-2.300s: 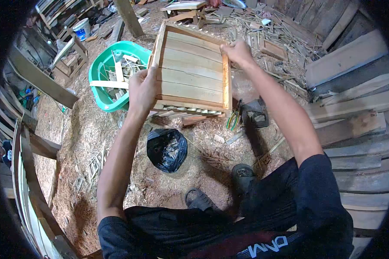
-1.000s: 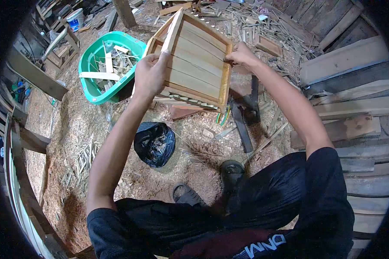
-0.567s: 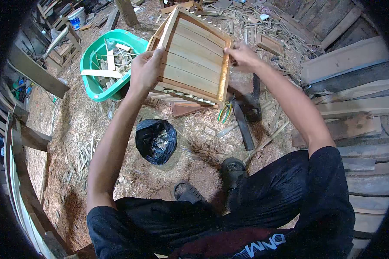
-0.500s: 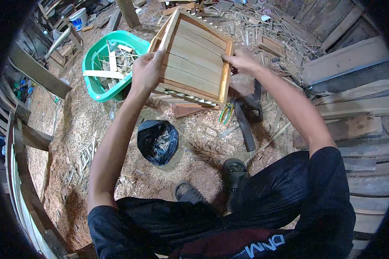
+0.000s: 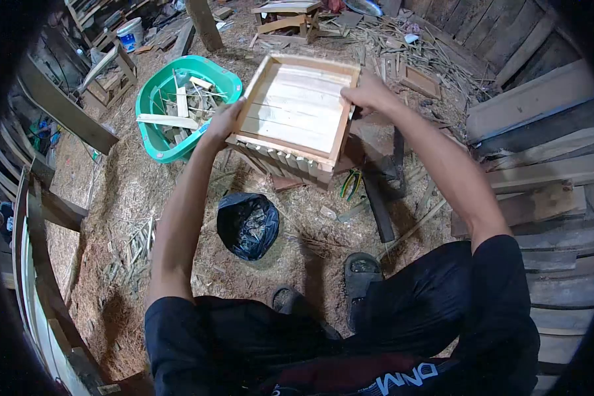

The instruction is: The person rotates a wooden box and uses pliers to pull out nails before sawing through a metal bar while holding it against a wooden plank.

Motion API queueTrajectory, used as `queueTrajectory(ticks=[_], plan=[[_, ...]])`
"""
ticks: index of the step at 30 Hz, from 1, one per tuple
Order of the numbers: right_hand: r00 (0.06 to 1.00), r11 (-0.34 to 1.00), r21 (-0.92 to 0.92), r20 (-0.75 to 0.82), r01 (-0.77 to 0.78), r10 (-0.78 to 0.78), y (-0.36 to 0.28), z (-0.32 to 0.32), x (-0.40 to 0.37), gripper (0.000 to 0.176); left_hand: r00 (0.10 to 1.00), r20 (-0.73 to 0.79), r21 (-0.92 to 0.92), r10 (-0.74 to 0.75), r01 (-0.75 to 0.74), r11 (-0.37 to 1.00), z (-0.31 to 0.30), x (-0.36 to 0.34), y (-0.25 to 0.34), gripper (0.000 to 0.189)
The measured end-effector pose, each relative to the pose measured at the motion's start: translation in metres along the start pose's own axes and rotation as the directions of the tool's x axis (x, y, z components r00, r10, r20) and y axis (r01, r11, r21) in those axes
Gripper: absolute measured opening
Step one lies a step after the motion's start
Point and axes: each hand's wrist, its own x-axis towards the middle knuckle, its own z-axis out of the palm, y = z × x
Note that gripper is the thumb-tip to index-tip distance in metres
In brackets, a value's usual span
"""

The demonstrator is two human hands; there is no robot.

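The floor (image 5: pixel 115 198) beneath me is strewn with wood shavings. On it I see a green tub (image 5: pixel 150 137) at upper left, a black plastic bag (image 5: pixel 229 218) near the centre, pliers (image 5: pixel 352 185) right of centre, loose wood strips (image 5: pixel 383 49) at upper right, and my sandals (image 5: pixel 363 274) at lower centre.

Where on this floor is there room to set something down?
Between the green tub and black bag, and from that bag to the sandals, the floor shows mainly shavings. It's crowded near the wooden box's near right corner, with pliers and a dark bar.
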Motion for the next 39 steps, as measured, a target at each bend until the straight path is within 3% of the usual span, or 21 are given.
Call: queueTrajectory(ticks=[1,4,5,6,8,9,10,11,12,14,15,18,19,22,23,26,29,31,32,34,39], plan=[[0.988,0.992,0.021,0.085,-0.128,0.126,0.012,0.01,0.008,0.041,0.998,0.051,0.001,-0.045,0.045,0.999,-0.001,0.01,-0.011,0.046],[0.983,0.98,0.095,0.075,-0.176,0.169,0.026,0.022,0.013,0.042,0.998,0.065,0.182,-0.01,-0.002,0.983,0.005,0.031,-0.019,0.046],[0.973,0.956,0.201,0.132,-0.214,0.19,0.031,0.015,0.012,0.043,0.997,0.073,0.427,0.024,-0.053,0.903,0.0,0.032,-0.016,0.044],[0.966,0.94,0.236,0.141,-0.246,0.217,0.037,0.012,0.016,0.044,0.975,0.021,0.577,0.222,-0.193,0.794,0.009,0.029,-0.014,0.043],[0.95,0.902,0.305,0.161,-0.306,0.268,0.065,0.003,0.035,0.045,0.804,0.023,0.826,0.594,-0.35,0.442,0.027,0.024,-0.012,0.041],[0.972,0.953,0.198,0.097,-0.229,0.213,0.08,0.001,0.043,0.05,0.757,-0.007,0.764,0.653,-0.417,0.492,0.047,0.004,0.004,0.043],[0.992,0.99,0.074,-0.014,-0.122,0.124,0.091,0.002,0.047,0.05,0.788,0.059,0.724,0.613,-0.456,0.517,0.065,-0.021,0.025,0.049],[0.994,0.998,-0.06,-0.112,-0.022,0.015,0.1,0.005,0.051,0.051,0.728,0.137,0.63,0.672,-0.588,0.507,0.08,-0.032,0.022,0.055],[0.976,0.977,-0.201,-0.192,0.066,-0.105,0.109,0.01,0.056,0.052,0.782,0.24,0.582,0.576,-0.59,0.559,0.096,-0.056,0.036,0.06],[0.965,0.981,0.071,-0.204,0.18,-0.162,0.14,0.036,0.08,0.056,0.734,0.325,0.576,0.596,-0.653,0.491,0.123,-0.086,0.03,0.047],[0.958,0.95,0.206,-0.214,0.233,-0.189,0.148,0.044,0.087,0.059,0.768,0.372,0.635,0.521,-0.62,0.461,0.129,-0.096,0.026,0.044],[0.968,0.903,0.371,-0.205,0.216,-0.147,0.136,0.051,0.073,0.063,0.683,0.341,0.68,0.646,-0.654,0.333,0.139,-0.107,0.003,0.043],[0.972,0.884,0.403,-0.081,0.235,-0.221,0.134,0.042,0.067,0.068,0.72,0.333,0.673,0.609,-0.634,0.381,0.142,-0.104,-0.003,0.04],[0.986,0.932,0.341,-0.144,0.124,-0.079,0.138,0.044,0.071,0.073,0.802,0.336,0.702,0.494,-0.563,0.437,0.145,-0.099,-0.003,0.036],[0.986,0.915,0.368,-0.1,0.164,-0.137,0.174,0.054,0.104,0.077,0.787,0.338,0.684,0.516,-0.582,0.44,0.143,-0.099,-0.003,0.035],[0.99,0.938,0.342,-0.139,0.057,-0.01,0.105,0.034,0.042,0.08,0.707,0.353,0.606,0.612,-0.672,0.427,0.12,-0.082,-0.006,0.035],[0.996,0.965,0.25,-0.058,0.074,-0.061,0.127,0.029,0.069,0.081,0.612,0.369,0.461,0.699,-0.774,0.435,0.08,-0.05,0.001,0.034],[0.984,0.967,0.25,-0.177,0.055,-0.01,0.12,0.034,0.056,0.081,0.613,0.43,0.431,0.663,-0.785,0.446,0.055,-0.029,0.021,0.028],[0.972,0.967,0.249,-0.233,0.046,0.014,0.114,0.037,0.05,0.081,0.545,0.437,0.374,0.716,-0.834,0.406,0.048,-0.02,0.025,0.027],[0.975,0.94,0.326,-0.22,0.103,-0.031,0.113,0.047,0.059,0.087,0.519,0.4,0.347,0.755,-0.849,0.399,0.036,-0.005,0.025,0.027],[0.995,0.987,0.162,-0.095,0.011,0.004,0.11,0.058,0.071,0.107,0.658,0.167,0.395,0.734,-0.727,0.562,0.015,0.004,0.011,0.042]])
